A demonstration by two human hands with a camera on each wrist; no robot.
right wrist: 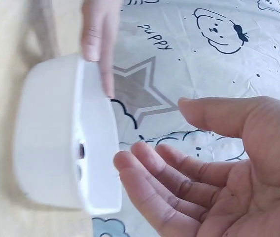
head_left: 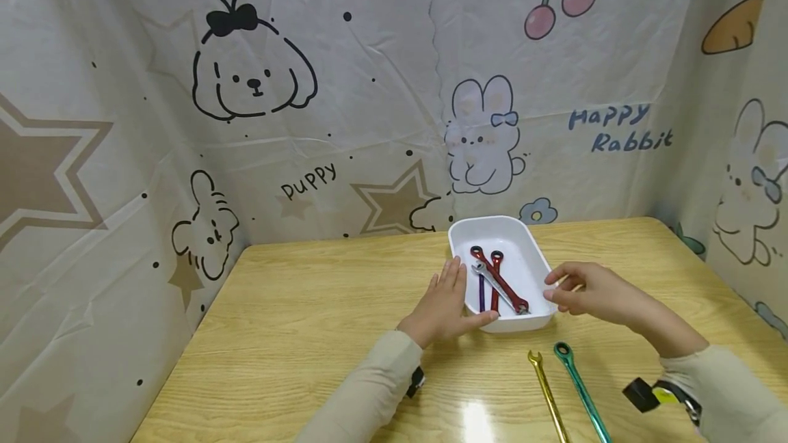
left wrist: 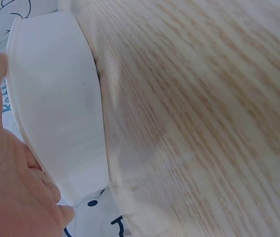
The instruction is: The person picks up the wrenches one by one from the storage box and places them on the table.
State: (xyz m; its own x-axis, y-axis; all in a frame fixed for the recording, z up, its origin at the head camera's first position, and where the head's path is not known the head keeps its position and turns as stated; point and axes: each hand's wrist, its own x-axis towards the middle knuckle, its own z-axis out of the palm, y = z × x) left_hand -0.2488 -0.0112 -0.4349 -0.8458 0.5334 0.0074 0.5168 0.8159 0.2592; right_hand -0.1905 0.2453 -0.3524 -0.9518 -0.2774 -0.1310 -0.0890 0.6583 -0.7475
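Observation:
A white plastic tray [head_left: 520,322] holds several combination wrenches: two red wrenches [head_left: 505,284], a silver wrench [head_left: 492,284] and a purple one [head_left: 481,292]. My left hand [head_left: 440,306] lies against the left front corner of the tray, its fingers straight along the rim and the thumb over the front edge. In the left wrist view the left hand [left wrist: 17,182] touches the tray's rim. Beside the tray's right edge is my right hand [head_left: 594,290], fingers loosely bent. The right wrist view shows nothing between the thumb and fingers of the right hand [right wrist: 214,168].
On the table [head_left: 308,320], a gold wrench [head_left: 546,392] and a green wrench [head_left: 581,388] lie in front of the tray, heads pointing away from me. A printed cloth [head_left: 369,115] hangs behind the table and along both sides.

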